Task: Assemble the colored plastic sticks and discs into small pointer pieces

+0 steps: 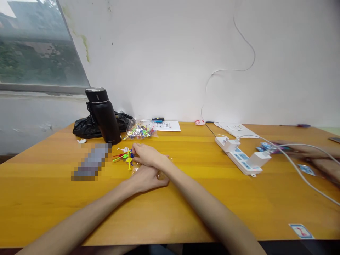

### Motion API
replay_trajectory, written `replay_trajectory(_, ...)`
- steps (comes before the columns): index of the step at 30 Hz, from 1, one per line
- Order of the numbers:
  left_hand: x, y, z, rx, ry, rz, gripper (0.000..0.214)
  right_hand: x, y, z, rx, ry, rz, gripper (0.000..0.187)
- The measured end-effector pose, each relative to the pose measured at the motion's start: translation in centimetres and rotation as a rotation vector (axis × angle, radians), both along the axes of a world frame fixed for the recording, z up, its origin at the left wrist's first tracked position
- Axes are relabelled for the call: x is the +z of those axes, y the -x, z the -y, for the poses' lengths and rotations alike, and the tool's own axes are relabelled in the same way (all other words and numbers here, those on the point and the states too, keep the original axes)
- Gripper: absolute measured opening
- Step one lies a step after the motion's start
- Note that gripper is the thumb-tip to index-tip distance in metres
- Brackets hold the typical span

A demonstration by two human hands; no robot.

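My right hand (147, 154) reaches across my left wrist, its fingers bent down at the edge of a small pile of coloured plastic pieces (129, 160). These are thin sticks and round connectors in yellow, green, red, white and blue. What my right fingertips pinch is hidden. Beneath it, my left hand (152, 178) lies low over the table, closed around a transparent plastic bag (136, 168) that shows on both sides of the hand. Most of my left fingers are hidden.
Behind the pile lie a bag of similar pieces (140, 129), a screwdriver (158, 119) and paper (170, 126). A black bottle (106, 118) and blurred phone-like object (91, 162) are left. Right are a power strip (240, 161), cables and another person's blurred hand (300, 150).
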State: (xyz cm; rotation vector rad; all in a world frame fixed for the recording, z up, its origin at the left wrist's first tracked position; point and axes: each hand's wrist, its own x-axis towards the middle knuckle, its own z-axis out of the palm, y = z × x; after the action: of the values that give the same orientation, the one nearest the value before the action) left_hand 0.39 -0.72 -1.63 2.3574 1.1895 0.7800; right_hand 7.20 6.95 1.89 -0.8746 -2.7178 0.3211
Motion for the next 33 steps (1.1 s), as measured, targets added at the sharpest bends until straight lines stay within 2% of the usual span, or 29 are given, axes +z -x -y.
replay_trajectory(4, 0.1, 0.1, 0.0, -0.041, -0.020, -0.075, 0.069, -0.6, 0.4, 0.0, -0.008, -0.077, -0.010, 0.019)
replay_trajectory(9, 0.6, -0.1, 0.2, -0.052, -0.034, -0.079, 0.066, -0.3, 0.3, 0.0, -0.038, -0.074, 0.000, 0.018)
replay_trajectory(14, 1.0, -0.1, 0.1, 0.058, -0.045, -0.125, 0.056, 1.1, -1.1, -1.0, -0.125, -0.029, -0.051, 0.031)
replay_trajectory(20, 2.0, 0.6, -0.7, 0.107, -0.090, -0.061, 0.055, 3.8, -4.4, -3.0, -0.227, -0.019, -0.204, 0.024)
replay_trajectory(24, 2.7, 1.0, -1.0, 0.126, -0.074, 0.101, 0.055, 6.4, -6.9, -3.6, -0.196, 0.034, -0.362, 0.023)
replay_trajectory(29, 2.8, 0.9, -1.1, 0.170, -0.036, 0.245, 0.058, 9.4, -8.8, -2.9, -0.161, 0.038, -0.544, 0.019)
replay_trajectory(33, 2.9, 0.9, -1.2, 0.193, -0.011, 0.340, 0.060, 11.4, -9.5, -1.8, -0.119, 0.021, -0.560, 0.013)
